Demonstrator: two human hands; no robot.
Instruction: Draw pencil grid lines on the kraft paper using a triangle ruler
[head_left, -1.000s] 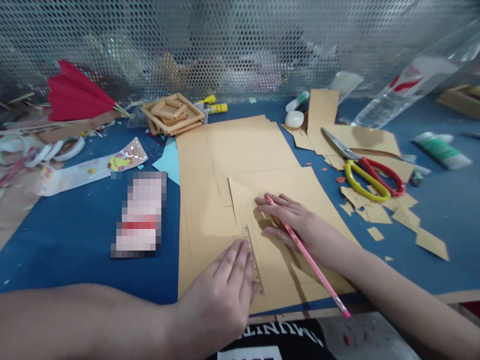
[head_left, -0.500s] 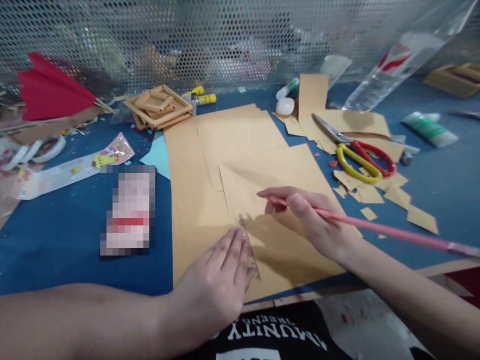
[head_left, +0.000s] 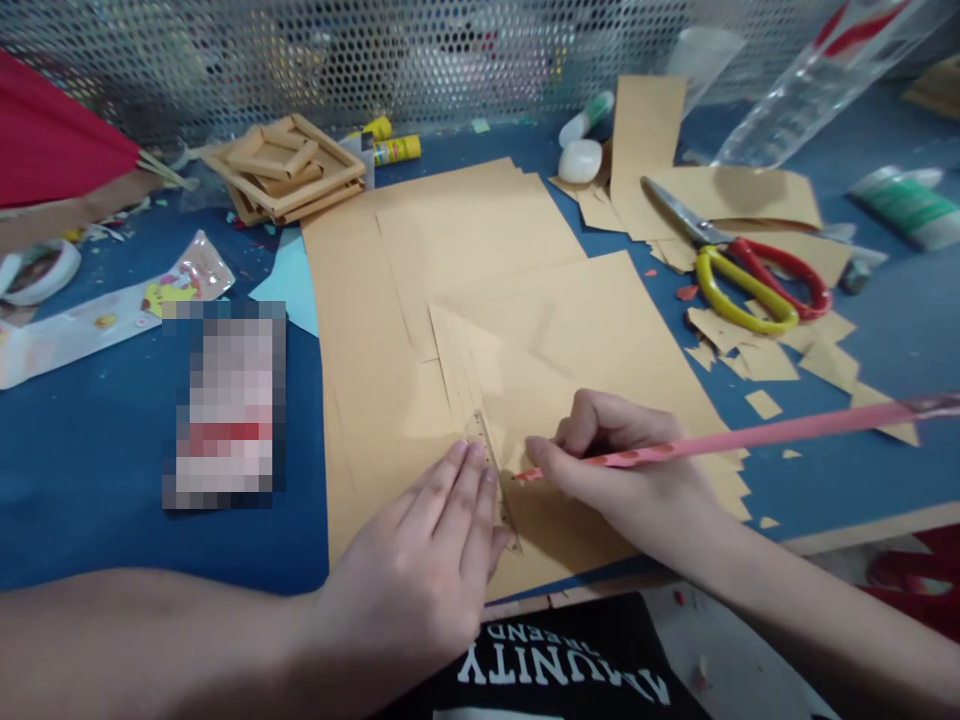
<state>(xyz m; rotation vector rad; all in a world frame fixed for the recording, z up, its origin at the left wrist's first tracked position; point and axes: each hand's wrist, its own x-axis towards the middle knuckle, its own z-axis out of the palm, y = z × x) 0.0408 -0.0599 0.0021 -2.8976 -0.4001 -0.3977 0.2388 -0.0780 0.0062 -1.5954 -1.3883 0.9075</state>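
Note:
My left hand [head_left: 435,540] presses a clear ruler [head_left: 489,445] against brown paper [head_left: 570,340], its fingers close together and its thumb by the ruler's lower end. Most of the ruler lies under those fingers. A long pink pencil [head_left: 765,435] with red spots is pinched in my right hand [head_left: 622,460]. Its tip points left, close to the ruler's right edge; whether it touches the paper I cannot tell. Thin lines show on the sheet, which overlaps more brown paper [head_left: 360,400].
Scissors [head_left: 750,290] with red and yellow handles lie among paper scraps [head_left: 765,405] at right. A blurred-out rectangular object [head_left: 229,400] lies left. Small wooden-looking frames [head_left: 289,170], glue sticks [head_left: 397,150] and a plastic bottle [head_left: 810,80] stand towards the perforated metal panel [head_left: 450,70].
My right hand has come down towards me and turned, bringing the pencil tip from above the paper to beside the ruler. My left hand stays on the ruler. The view has shifted slightly.

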